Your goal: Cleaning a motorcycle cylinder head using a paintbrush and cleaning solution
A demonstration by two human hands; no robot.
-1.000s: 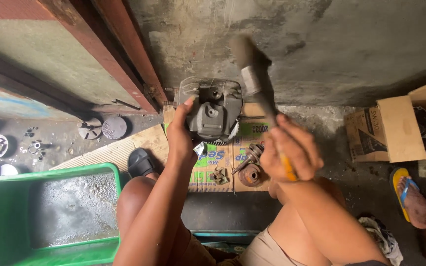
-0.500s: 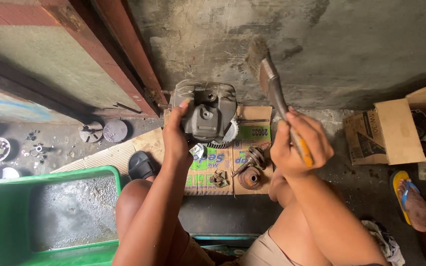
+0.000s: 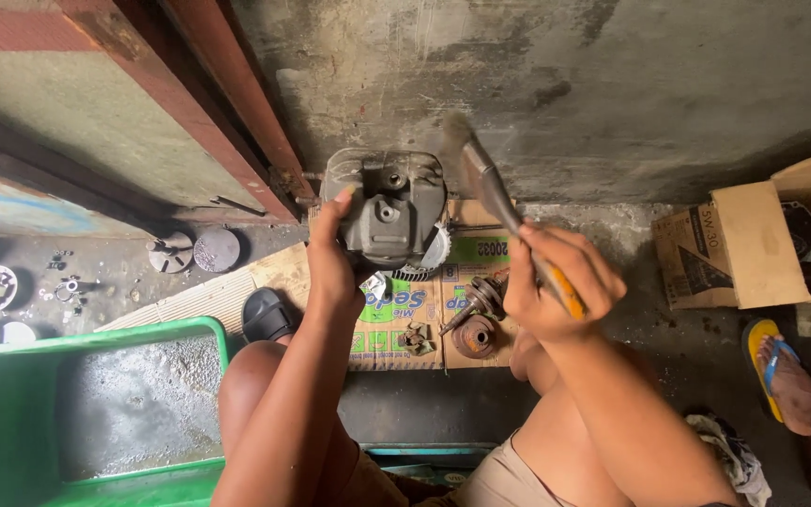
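Two hands: left hand, right hand. One engine part, one brush, one green tub, two round discs (beside the door frame), one open cardboard box, one yellow sandal.

The left hand steadies a grey engine casing upright on flattened cardboard, while the right hand grips a paintbrush just beside it.
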